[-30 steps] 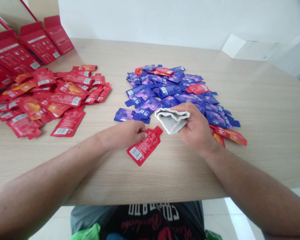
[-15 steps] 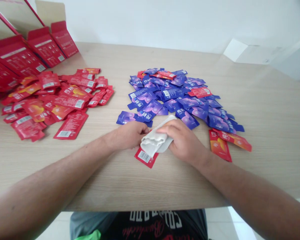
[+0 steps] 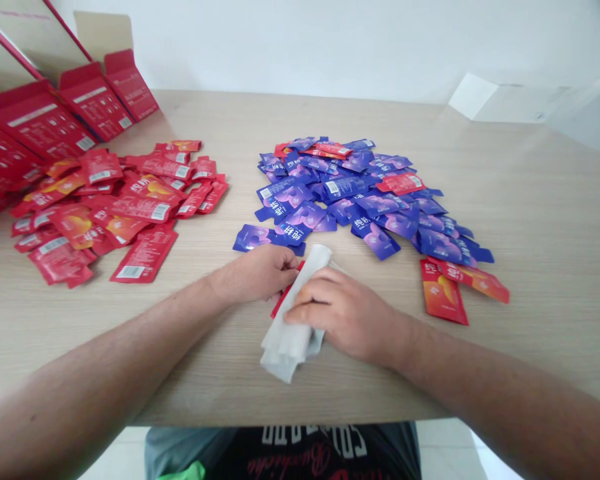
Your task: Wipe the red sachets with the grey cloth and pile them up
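Observation:
My left hand (image 3: 263, 272) is closed on a red sachet (image 3: 286, 294) that lies on the wooden table (image 3: 530, 233) just in front of me. My right hand (image 3: 343, 313) presses a folded grey cloth (image 3: 293, 337) down over that sachet, so only a thin red edge shows. A pile of blue sachets (image 3: 360, 193) with a few red ones mixed in lies just beyond my hands. Two red-orange sachets (image 3: 453, 287) lie to the right of my right hand.
A pile of red sachets (image 3: 110, 207) covers the left side of the table. Red cardboard boxes (image 3: 45, 120) stand open at the far left. A pale folded carton (image 3: 485, 97) rests at the far right edge, against the white wall.
My right hand brought the cloth from above the blue pile down onto the red sachet and dragged it toward me. My left hand stayed on the sachet.

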Demonstrator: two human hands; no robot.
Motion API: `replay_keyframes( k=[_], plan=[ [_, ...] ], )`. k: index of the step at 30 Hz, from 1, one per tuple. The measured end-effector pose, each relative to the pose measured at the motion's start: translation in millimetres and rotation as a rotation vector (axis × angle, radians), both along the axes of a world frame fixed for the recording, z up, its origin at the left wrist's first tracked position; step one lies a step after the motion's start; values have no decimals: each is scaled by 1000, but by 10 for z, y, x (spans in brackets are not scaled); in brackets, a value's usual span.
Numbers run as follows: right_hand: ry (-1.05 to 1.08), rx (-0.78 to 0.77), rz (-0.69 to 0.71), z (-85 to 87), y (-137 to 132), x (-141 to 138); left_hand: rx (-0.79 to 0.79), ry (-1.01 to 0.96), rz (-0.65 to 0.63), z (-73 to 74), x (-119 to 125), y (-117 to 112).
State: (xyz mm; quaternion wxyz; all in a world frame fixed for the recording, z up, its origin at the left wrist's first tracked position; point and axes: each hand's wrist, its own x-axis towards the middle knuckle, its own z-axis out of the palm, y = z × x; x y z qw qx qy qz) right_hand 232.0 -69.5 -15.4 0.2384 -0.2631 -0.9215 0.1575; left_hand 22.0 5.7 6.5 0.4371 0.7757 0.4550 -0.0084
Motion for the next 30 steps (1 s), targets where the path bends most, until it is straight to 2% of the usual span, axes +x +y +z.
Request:
replay_keyframes(
  k=[2, 7, 8, 11, 13, 18, 19, 24, 30],
  plan=[
    [-8, -7, 37, 12, -20, -19, 12, -4, -16, 4, 3, -4],
    [12, 14, -195, -34, 53, 38, -8, -26, 46, 7, -2, -16],
    [14, 19, -187, -36, 46, 27, -16, -27, 50, 6, -4, -15],
    [-7, 23, -19, -16, -20, -49, -41, -24, 12, -2, -9, -5],
    [-21, 17, 41, -2, -48, -75, -47, -20, -18, -10, -10, 3],
    [15, 30, -148, -19, 8, -18, -22, -7, 51, -16, -11, -2],
    [15, 32, -151, -20, 8, -19, -20, -7, 53, -12, -11, -5],
    [-27, 15, 37, 0, -47, -66, -61, -25, -33, 14, 0, -4],
    [-4, 31, -170, -20, 14, -6, 20, -10, 28, 14, 1, -10]
  ],
)
